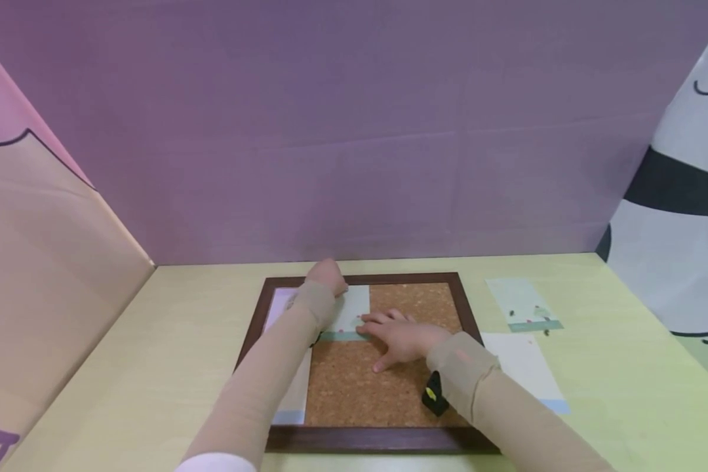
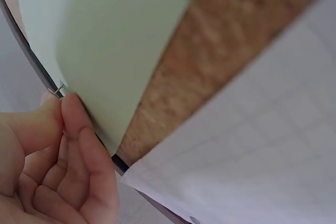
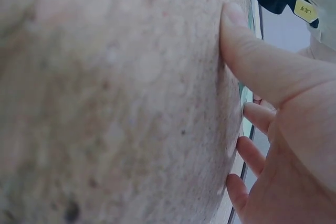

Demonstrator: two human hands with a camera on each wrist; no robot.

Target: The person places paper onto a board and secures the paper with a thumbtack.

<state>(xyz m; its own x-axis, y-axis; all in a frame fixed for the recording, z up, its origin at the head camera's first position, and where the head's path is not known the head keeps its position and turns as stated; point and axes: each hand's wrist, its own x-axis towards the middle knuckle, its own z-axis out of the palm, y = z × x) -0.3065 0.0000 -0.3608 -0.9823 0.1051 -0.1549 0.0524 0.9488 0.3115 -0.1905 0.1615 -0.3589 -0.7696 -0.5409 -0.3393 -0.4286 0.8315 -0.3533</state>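
Note:
A cork board (image 1: 354, 393) with a dark brown frame lies on the table. Near its top edge, my left hand (image 1: 328, 275) is over a pale green sheet (image 1: 354, 303). The left wrist view shows that hand's thumb and index finger pinching a small metal pin (image 2: 59, 88) at the sheet's edge. Beside it, a lilac sheet with a grid (image 2: 262, 124) covers the board's left side, partly hidden by my left arm. My right hand (image 1: 404, 337) rests on the cork with fingers spread, its fingertips by the green sheet's lower right corner.
Right of the board, another pale green sheet (image 1: 519, 298) lies on the table with small dark bits (image 1: 547, 333) on and beside it. A white sheet with a blue band (image 1: 519, 367) is partly under my right forearm. A purple backdrop (image 1: 354, 164) stands behind the table.

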